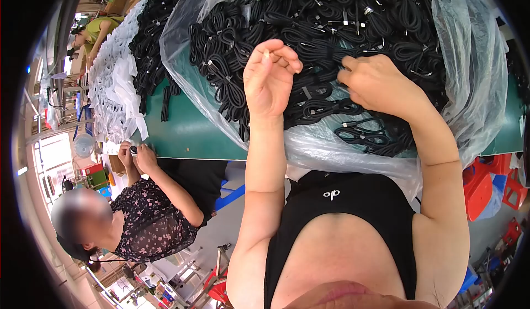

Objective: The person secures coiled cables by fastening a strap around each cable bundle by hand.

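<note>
My left hand [270, 80] is raised over the pile of coiled black cables [314, 27], palm turned up and fingers loosely curled, with nothing visible in it. To its right, my right hand [380, 82] reaches into the pile, its thumb and fingers closed on a bundled black cable [330, 55]. The fingertips partly hide where they grip. The cables have pale metal connectors and are coiled and tied in bundles. They lie in a large clear plastic bag [469, 77], opened out around them on the green table [190, 135].
Left of the bag lie more black cable bundles [152, 49] and a heap of white plastic bags [118, 82]. A co-worker [152, 215] at the left handles a small dark coil [133, 150]. Another person [102, 30] is farther back. Red stools [477, 190] stand at the right.
</note>
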Motion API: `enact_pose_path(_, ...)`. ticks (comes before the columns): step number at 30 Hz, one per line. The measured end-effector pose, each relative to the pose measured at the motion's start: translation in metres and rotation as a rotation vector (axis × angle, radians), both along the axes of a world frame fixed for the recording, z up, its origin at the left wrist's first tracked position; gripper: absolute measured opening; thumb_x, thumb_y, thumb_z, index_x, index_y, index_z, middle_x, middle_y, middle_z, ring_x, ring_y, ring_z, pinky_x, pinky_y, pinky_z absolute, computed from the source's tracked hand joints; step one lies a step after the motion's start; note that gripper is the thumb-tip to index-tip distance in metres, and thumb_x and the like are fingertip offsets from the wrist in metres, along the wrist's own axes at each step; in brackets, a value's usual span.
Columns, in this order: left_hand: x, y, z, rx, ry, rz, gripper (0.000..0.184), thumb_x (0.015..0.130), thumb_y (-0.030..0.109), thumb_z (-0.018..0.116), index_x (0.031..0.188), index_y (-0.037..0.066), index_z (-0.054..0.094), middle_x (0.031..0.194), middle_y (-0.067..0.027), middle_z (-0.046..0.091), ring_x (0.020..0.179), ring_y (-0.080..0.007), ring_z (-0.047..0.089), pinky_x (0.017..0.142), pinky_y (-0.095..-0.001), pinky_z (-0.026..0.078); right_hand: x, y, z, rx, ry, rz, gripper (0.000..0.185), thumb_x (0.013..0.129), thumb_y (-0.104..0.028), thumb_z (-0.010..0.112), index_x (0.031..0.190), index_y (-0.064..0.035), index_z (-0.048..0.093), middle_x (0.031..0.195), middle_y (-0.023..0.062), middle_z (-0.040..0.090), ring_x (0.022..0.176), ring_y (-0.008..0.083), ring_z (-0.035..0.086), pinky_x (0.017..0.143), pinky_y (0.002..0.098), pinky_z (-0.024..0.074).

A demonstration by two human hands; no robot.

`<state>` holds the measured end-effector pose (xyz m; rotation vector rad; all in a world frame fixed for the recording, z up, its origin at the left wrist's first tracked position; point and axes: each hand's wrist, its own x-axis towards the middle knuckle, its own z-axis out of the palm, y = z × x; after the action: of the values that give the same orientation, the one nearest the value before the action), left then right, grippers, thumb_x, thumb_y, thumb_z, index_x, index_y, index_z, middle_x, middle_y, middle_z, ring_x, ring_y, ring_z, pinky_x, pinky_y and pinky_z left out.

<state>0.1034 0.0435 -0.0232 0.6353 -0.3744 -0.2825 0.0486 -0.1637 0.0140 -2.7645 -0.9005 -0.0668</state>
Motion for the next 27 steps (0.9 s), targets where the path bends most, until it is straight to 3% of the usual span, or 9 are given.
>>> enact_pose_path(4, -0.003, 0.000, 0.002, 0.236, 0.005, -0.032, 0.017, 0.089, 0.013, 0.052, 0.087, -0.003, 0.056, 0.071, -0.0126, 0.059, 0.059, -0.0164, 0.056, 0.055, -0.0258, 0.046, -0.003, 0.012, 0.022, 0.336, -0.216, 0.116, 0.018, 0.063, -0.006, 0.063, 0.078, -0.0038, 0.054, 0.079, 0.0070, 0.053, 0.066, 0.0244, 0.056, 0.057, 0.0337, 0.0460)
enact_pose_path(7, -0.011, 0.005, 0.011, 0.522, 0.013, -0.189, 0.041, 0.094, 0.033, 0.044, 0.078, -0.002, 0.058, 0.071, -0.0102, 0.060, 0.058, -0.0134, 0.056, 0.056, -0.0245, 0.046, -0.013, 0.016, 0.032, 0.435, -0.378, 0.318, 0.022, 0.066, -0.006, 0.062, 0.087, 0.0003, 0.057, 0.095, 0.0092, 0.056, 0.066, 0.0257, 0.056, 0.059, 0.0312, 0.0466)
enact_pose_path(8, -0.006, 0.015, 0.008, 0.653, -0.025, -0.294, 0.052, 0.095, 0.041, 0.039, 0.080, -0.004, 0.060, 0.077, -0.0117, 0.063, 0.066, -0.0147, 0.059, 0.064, -0.0255, 0.048, -0.014, 0.021, 0.026, 0.470, -0.400, 0.339, 0.022, 0.069, -0.007, 0.062, 0.089, 0.0014, 0.058, 0.099, 0.0100, 0.057, 0.069, 0.0266, 0.057, 0.062, 0.0314, 0.0474)
enact_pose_path(15, -0.013, 0.001, 0.005, 0.379, 0.020, -0.033, 0.040, 0.091, 0.034, 0.051, 0.104, -0.004, 0.057, 0.096, -0.0137, 0.062, 0.087, -0.0173, 0.060, 0.076, -0.0291, 0.050, -0.006, 0.025, 0.022, 0.462, -0.197, 0.225, 0.022, 0.077, -0.007, 0.062, 0.097, 0.0005, 0.059, 0.104, 0.0115, 0.057, 0.088, 0.0261, 0.057, 0.076, 0.0354, 0.0475)
enact_pose_path(16, -0.012, 0.000, 0.005, 0.325, -0.018, -0.011, 0.040, 0.090, 0.033, 0.052, 0.107, -0.003, 0.055, 0.097, -0.0144, 0.062, 0.087, -0.0176, 0.060, 0.077, -0.0295, 0.050, -0.002, 0.026, 0.018, 0.505, -0.269, 0.161, 0.022, 0.077, -0.006, 0.064, 0.098, -0.0024, 0.060, 0.099, 0.0113, 0.058, 0.079, 0.0236, 0.058, 0.069, 0.0331, 0.0481)
enact_pose_path(19, -0.010, -0.004, 0.005, 0.192, -0.086, 0.034, 0.041, 0.089, 0.030, 0.055, 0.113, -0.003, 0.051, 0.099, -0.0165, 0.061, 0.087, -0.0187, 0.060, 0.077, -0.0308, 0.051, -0.007, 0.023, 0.017, 0.651, -0.090, -0.040, 0.022, 0.075, -0.012, 0.065, 0.094, -0.0036, 0.059, 0.095, 0.0092, 0.058, 0.078, 0.0268, 0.059, 0.067, 0.0345, 0.0485)
enact_pose_path(20, -0.011, -0.006, 0.006, 0.172, -0.074, 0.043, 0.041, 0.088, 0.029, 0.056, 0.114, -0.003, 0.050, 0.099, -0.0171, 0.061, 0.087, -0.0191, 0.060, 0.077, -0.0312, 0.051, -0.005, 0.022, 0.015, 0.636, -0.095, -0.049, 0.020, 0.076, -0.013, 0.066, 0.093, -0.0042, 0.059, 0.088, 0.0078, 0.058, 0.072, 0.0252, 0.059, 0.061, 0.0333, 0.0486)
enact_pose_path(24, -0.011, -0.006, 0.003, 0.163, -0.077, 0.029, 0.044, 0.086, 0.027, 0.060, 0.116, -0.004, 0.049, 0.100, -0.0181, 0.060, 0.087, -0.0197, 0.060, 0.076, -0.0311, 0.051, -0.007, 0.028, 0.019, 0.678, -0.148, -0.268, 0.017, 0.076, -0.012, 0.065, 0.091, -0.0057, 0.060, 0.085, 0.0070, 0.056, 0.072, 0.0260, 0.059, 0.060, 0.0340, 0.0485)
enact_pose_path(27, -0.011, -0.006, 0.003, 0.165, -0.090, 0.008, 0.046, 0.086, 0.027, 0.060, 0.117, -0.005, 0.048, 0.100, -0.0174, 0.060, 0.087, -0.0194, 0.060, 0.077, -0.0310, 0.051, -0.004, 0.023, 0.017, 0.651, -0.230, -0.229, 0.016, 0.076, -0.012, 0.065, 0.090, -0.0057, 0.061, 0.082, 0.0070, 0.056, 0.072, 0.0259, 0.059, 0.059, 0.0342, 0.0484)
